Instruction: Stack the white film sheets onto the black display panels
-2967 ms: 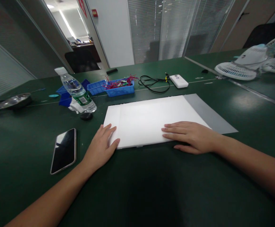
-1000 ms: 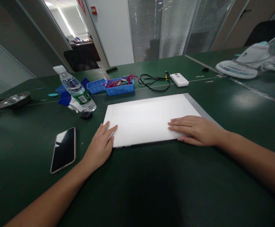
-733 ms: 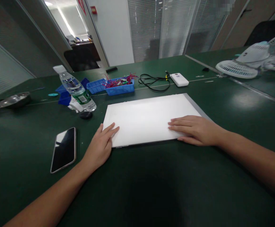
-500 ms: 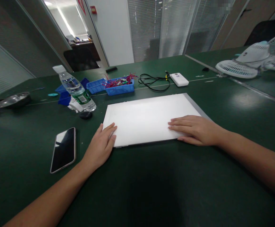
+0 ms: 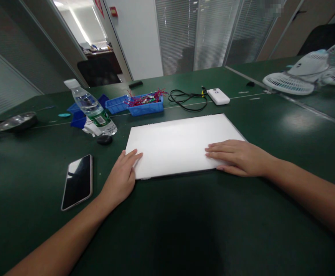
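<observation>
A bright white flat rectangular panel [image 5: 179, 147] with thin dark edges lies on the green table in front of me. My left hand [image 5: 121, 174] rests at its left edge, fingertips on the white face and thumb down by the near-left corner. Its fingers are loosely stretched out. My right hand [image 5: 233, 157] lies flat over the right part of the panel, fingers extended and pointing left, the thumb at the near edge. Neither hand is closed round anything. Left of my left hand lies a phone [image 5: 78, 183] with a dark screen.
Beyond the panel stand a tilted-looking water bottle [image 5: 91, 107], a black mouse-like object [image 5: 104, 140] and a blue box [image 5: 146, 110] with red wires. A black cable [image 5: 181, 100] lies beside a white device [image 5: 218, 96]. A white fan [image 5: 305, 73] lies far right, a metal pan-like object [image 5: 16, 122] far left.
The grey strip along the panel's right side has gone from sight, leaving a thin edge. My left thumb has drawn back from the white face to the corner. My right hand is nearly still.
</observation>
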`<state>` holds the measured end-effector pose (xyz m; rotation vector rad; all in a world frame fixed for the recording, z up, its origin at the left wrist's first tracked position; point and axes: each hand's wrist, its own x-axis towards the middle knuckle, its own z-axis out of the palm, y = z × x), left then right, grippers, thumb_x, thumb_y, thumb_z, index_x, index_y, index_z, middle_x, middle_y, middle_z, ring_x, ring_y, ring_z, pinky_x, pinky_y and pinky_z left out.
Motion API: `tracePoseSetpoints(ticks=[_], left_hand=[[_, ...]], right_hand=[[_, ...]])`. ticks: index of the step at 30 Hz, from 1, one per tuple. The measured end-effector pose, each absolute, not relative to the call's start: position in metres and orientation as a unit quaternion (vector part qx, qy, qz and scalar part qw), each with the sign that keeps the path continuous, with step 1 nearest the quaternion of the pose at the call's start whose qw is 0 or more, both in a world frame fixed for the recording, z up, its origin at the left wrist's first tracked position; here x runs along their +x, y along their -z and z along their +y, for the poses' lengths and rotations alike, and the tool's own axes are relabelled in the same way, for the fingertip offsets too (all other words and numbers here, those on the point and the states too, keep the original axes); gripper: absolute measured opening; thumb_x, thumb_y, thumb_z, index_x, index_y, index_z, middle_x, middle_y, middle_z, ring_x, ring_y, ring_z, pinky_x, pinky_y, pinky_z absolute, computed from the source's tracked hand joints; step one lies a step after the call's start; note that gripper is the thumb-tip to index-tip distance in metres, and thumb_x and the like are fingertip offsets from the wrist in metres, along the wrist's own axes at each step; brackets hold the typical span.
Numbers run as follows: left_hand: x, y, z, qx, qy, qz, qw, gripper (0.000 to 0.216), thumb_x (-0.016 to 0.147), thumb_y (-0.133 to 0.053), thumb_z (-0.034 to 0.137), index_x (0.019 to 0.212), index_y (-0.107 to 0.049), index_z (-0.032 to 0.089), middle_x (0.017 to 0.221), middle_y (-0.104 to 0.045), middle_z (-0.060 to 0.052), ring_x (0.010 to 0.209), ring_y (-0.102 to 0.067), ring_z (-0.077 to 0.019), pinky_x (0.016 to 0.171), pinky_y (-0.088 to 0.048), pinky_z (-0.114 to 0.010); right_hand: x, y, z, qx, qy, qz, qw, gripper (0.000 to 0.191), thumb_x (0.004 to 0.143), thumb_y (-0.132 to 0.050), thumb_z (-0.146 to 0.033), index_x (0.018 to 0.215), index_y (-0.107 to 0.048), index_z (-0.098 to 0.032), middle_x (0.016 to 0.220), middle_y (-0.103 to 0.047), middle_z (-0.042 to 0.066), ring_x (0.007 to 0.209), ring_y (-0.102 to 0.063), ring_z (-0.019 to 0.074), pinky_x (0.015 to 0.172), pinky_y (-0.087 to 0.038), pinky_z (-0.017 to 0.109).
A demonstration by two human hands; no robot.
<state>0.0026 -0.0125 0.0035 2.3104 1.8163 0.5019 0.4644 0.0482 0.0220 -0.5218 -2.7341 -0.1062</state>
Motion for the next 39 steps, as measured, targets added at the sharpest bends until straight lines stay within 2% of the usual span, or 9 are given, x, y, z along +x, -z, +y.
tracePoseSetpoints(ticks=[11, 15, 18, 21, 24, 26, 29, 36, 39], left_hand=[[-0.002, 0.000, -0.011, 0.767, -0.176, 0.612, 0.087, 0.068, 0.088, -0.046, 0.012, 0.152, -0.065, 0.023, 0.172, -0.052, -0.005, 0.169, -0.031, -0.0366, 0.137, -0.029, -0.068], [0.000, -0.001, -0.012, 0.761, -0.177, 0.616, 0.098, 0.063, 0.095, -0.043, 0.017, 0.154, -0.063, 0.019, 0.174, -0.049, -0.010, 0.169, -0.031, -0.0364, 0.138, -0.028, -0.065], [0.003, -0.005, -0.013, 0.757, -0.184, 0.620, 0.095, 0.056, 0.105, -0.040, 0.030, 0.154, -0.062, 0.015, 0.173, -0.049, -0.015, 0.168, -0.033, -0.0372, 0.137, -0.030, -0.065], [0.005, -0.007, -0.013, 0.757, -0.185, 0.621, 0.091, 0.054, 0.108, -0.040, 0.038, 0.152, -0.064, 0.015, 0.171, -0.051, -0.016, 0.167, -0.035, -0.0383, 0.135, -0.031, -0.066], [0.006, -0.007, -0.013, 0.758, -0.179, 0.621, 0.090, 0.054, 0.108, -0.039, 0.036, 0.152, -0.064, 0.016, 0.172, -0.051, -0.015, 0.167, -0.033, -0.0384, 0.135, -0.031, -0.066], [0.006, -0.006, -0.013, 0.757, -0.178, 0.623, 0.087, 0.055, 0.108, -0.038, 0.034, 0.152, -0.064, 0.014, 0.171, -0.051, -0.016, 0.168, -0.033, -0.0386, 0.136, -0.031, -0.065], [0.004, -0.003, -0.012, 0.757, -0.178, 0.623, 0.081, 0.054, 0.107, -0.037, 0.032, 0.151, -0.064, 0.013, 0.170, -0.052, -0.017, 0.167, -0.034, -0.0392, 0.136, -0.032, -0.065], [0.001, 0.001, -0.011, 0.767, -0.191, 0.610, 0.057, 0.051, 0.107, -0.039, 0.030, 0.146, -0.068, 0.017, 0.166, -0.058, -0.014, 0.164, -0.040, -0.0386, 0.134, -0.035, -0.066], [0.001, 0.001, -0.011, 0.769, -0.188, 0.608, 0.058, 0.051, 0.108, -0.038, 0.031, 0.146, -0.068, 0.017, 0.167, -0.056, -0.015, 0.164, -0.039, -0.0396, 0.133, -0.035, -0.067]], right_hand=[[0.463, -0.021, 0.047, -0.190, 0.019, -0.964, 0.187, 0.050, 0.105, -0.065, -0.030, 0.154, -0.069, -0.023, 0.148, -0.072, 0.011, 0.136, -0.070, 0.0289, 0.116, -0.056, 0.047], [0.463, -0.020, 0.047, -0.192, 0.018, -0.965, 0.178, 0.050, 0.105, -0.065, -0.031, 0.154, -0.069, -0.023, 0.150, -0.071, 0.011, 0.137, -0.069, 0.0288, 0.116, -0.056, 0.047], [0.467, -0.022, 0.048, -0.199, 0.014, -0.963, 0.179, 0.049, 0.106, -0.063, -0.032, 0.153, -0.069, -0.023, 0.150, -0.072, 0.010, 0.137, -0.069, 0.0284, 0.117, -0.055, 0.048], [0.479, -0.024, 0.053, -0.276, 0.047, -0.936, 0.212, 0.044, 0.107, -0.060, -0.036, 0.148, -0.073, -0.025, 0.146, -0.074, 0.009, 0.133, -0.071, 0.0295, 0.114, -0.057, 0.049], [0.499, -0.019, 0.064, -0.427, 0.116, -0.864, 0.242, 0.042, 0.108, -0.058, -0.044, 0.138, -0.078, -0.023, 0.140, -0.077, 0.012, 0.126, -0.073, 0.0351, 0.106, -0.061, 0.057], [0.513, -0.012, 0.073, -0.514, 0.146, -0.815, 0.223, 0.043, 0.107, -0.058, -0.050, 0.125, -0.083, -0.019, 0.133, -0.078, 0.017, 0.121, -0.074, 0.0404, 0.099, -0.062, 0.063], [0.527, -0.003, 0.083, -0.585, 0.132, -0.782, 0.173, 0.052, 0.107, -0.056, -0.058, 0.108, -0.086, -0.015, 0.124, -0.080, 0.021, 0.111, -0.076, 0.0431, 0.090, -0.063, 0.065], [0.514, -0.008, 0.080, -0.682, 0.044, -0.723, 0.098, 0.059, 0.105, -0.051, -0.059, 0.128, -0.082, -0.015, 0.146, -0.072, 0.017, 0.131, -0.067, 0.0457, 0.107, -0.056, 0.067], [0.504, -0.015, 0.077, -0.699, -0.003, -0.705, 0.118, 0.055, 0.101, -0.057, -0.057, 0.126, -0.082, -0.014, 0.150, -0.069, 0.019, 0.138, -0.062, 0.0476, 0.115, -0.050, 0.069]])
